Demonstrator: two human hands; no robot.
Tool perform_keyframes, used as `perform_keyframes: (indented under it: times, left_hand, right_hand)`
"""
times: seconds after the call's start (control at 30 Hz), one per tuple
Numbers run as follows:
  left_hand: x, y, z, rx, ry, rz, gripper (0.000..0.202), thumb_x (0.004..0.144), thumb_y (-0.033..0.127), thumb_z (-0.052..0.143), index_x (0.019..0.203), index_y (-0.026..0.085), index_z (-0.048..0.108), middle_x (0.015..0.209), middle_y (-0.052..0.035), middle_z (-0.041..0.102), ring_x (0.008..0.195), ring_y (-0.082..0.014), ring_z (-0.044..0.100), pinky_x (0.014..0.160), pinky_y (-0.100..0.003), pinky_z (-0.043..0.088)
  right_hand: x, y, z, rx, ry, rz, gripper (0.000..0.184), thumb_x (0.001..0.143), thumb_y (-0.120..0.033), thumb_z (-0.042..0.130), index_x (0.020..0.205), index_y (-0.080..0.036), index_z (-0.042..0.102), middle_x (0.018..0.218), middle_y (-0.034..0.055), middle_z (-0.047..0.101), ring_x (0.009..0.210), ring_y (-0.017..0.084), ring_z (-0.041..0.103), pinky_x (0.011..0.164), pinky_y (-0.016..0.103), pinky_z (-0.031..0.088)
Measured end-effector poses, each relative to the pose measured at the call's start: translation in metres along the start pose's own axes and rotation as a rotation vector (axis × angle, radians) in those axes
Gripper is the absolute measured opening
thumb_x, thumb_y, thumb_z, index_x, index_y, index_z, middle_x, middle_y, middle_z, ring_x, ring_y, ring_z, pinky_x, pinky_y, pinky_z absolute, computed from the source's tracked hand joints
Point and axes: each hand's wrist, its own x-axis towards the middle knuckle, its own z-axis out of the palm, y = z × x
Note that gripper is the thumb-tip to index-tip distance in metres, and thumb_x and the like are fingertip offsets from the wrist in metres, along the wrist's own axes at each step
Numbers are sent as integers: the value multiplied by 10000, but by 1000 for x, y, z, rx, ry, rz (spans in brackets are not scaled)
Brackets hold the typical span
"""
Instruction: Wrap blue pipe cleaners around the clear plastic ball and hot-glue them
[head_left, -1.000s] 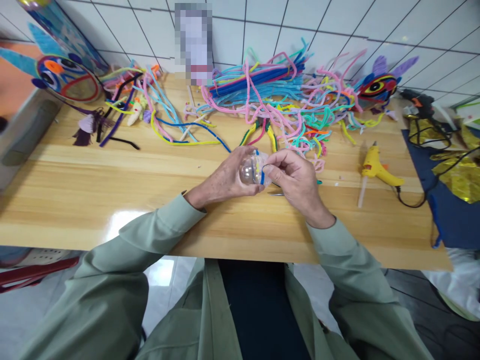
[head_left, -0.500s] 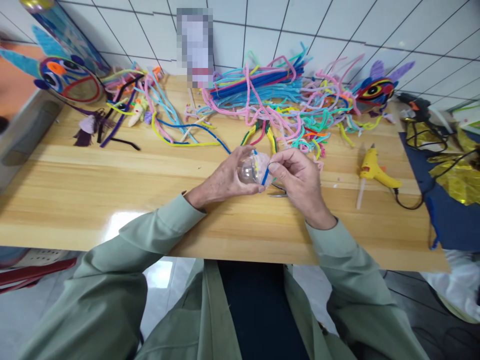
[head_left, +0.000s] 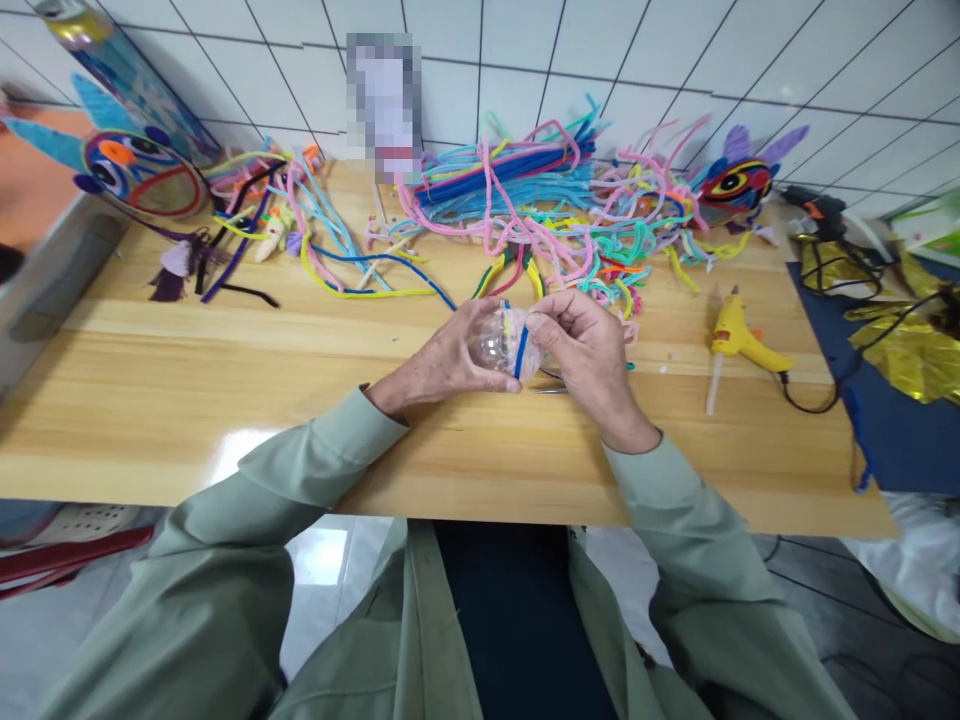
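My left hand (head_left: 442, 360) cups a small clear plastic ball (head_left: 496, 340) just above the wooden table (head_left: 225, 400). A blue pipe cleaner (head_left: 521, 350) runs across the ball, with a yellow strand beside it. My right hand (head_left: 589, 350) is closed, thumb and forefinger pinching the blue pipe cleaner against the ball's right side. A pair of scissors (head_left: 553, 382) lies on the table, mostly hidden under my right hand.
A big tangle of coloured pipe cleaners (head_left: 540, 210) covers the back of the table. A yellow glue gun (head_left: 739, 338) lies to the right, its black cord trailing off. Two fish-like craft figures (head_left: 135, 175) (head_left: 739, 185) stand at the back corners. Gold foil (head_left: 911, 350) sits on a blue mat at far right.
Both hands with the ball have shifted slightly away from me. The blue pipe cleaner now lies straighter across the ball, with my right fingers pressed closer to it.
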Motion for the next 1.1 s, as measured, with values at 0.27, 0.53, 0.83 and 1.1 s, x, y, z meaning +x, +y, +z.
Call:
perform_keyframes:
  times: [0.27, 0.53, 0.83, 1.1]
  left_hand:
    - [-2, 6, 4, 82, 26, -2, 1042, 749, 614, 993, 1588, 255, 489, 1620, -178, 578, 1444, -382, 650, 1218, -567, 577]
    - [-4, 2, 6, 162, 52, 80, 957, 775, 539, 982, 1554, 240, 512, 1585, -191, 593, 1470, -394, 623, 1257, -601, 523]
    - [-7, 0, 9, 180, 44, 110, 941, 799, 563, 967, 1558, 246, 509, 1583, -189, 591, 1497, -386, 605, 1286, -595, 507]
    - [-5, -1, 10, 154, 39, 89, 1074, 722, 715, 979, 1562, 235, 514, 1592, -204, 595, 1495, -411, 606, 1279, -608, 500]
  right_hand:
    - [-6, -10, 1, 32, -53, -31, 243, 949, -477, 816, 923, -256, 719, 778, -37, 669, 699, 140, 622, 671, 303, 547]
    - [-4, -5, 3, -20, -41, -33, 225, 942, -462, 808, 938, -253, 726, 793, -28, 698, 713, 150, 625, 678, 313, 542]
    - [-2, 1, 1, -76, -46, -16, 180, 935, -412, 805, 930, -245, 740, 802, -22, 706, 716, 153, 610, 676, 315, 518]
    - [-1, 2, 2, -59, -27, -18, 155, 916, -384, 780, 919, -239, 727, 810, -24, 724, 710, 145, 624, 684, 311, 532]
